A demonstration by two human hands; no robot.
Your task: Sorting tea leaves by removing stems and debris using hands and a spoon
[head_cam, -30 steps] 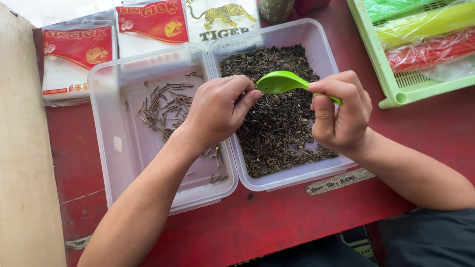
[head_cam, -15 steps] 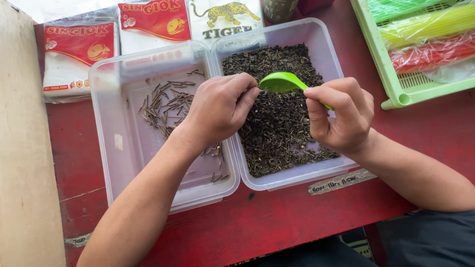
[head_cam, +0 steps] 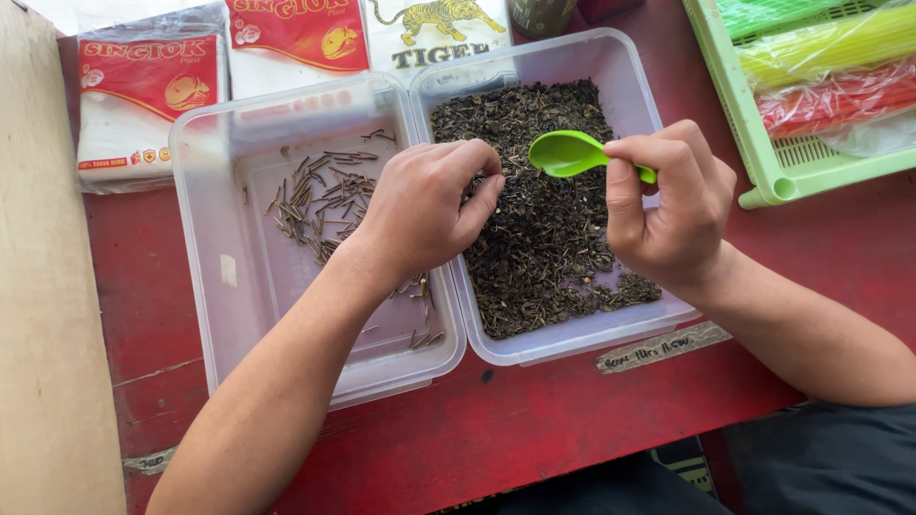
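The right hand (head_cam: 668,205) gripped a green spoon (head_cam: 571,153) level over the dark tea leaves (head_cam: 544,229) in the right-hand tub (head_cam: 611,57) — a tray for sorting. The left hand (head_cam: 429,205) pinched its fingertips shut at the leaves, beside the stems (head_cam: 320,195) kept apart in the left-hand tub (head_cam: 205,277), toward the worktop's (head_cam: 572,420) far edge.

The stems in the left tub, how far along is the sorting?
Done: a small scatter of stems lies in the left tub. In hand: the left hand pinches at the dark leaf mix in the right tub, while the right hand holds a green spoon above it. Left: the right tub is mostly covered with mix, so much looks unsorted.
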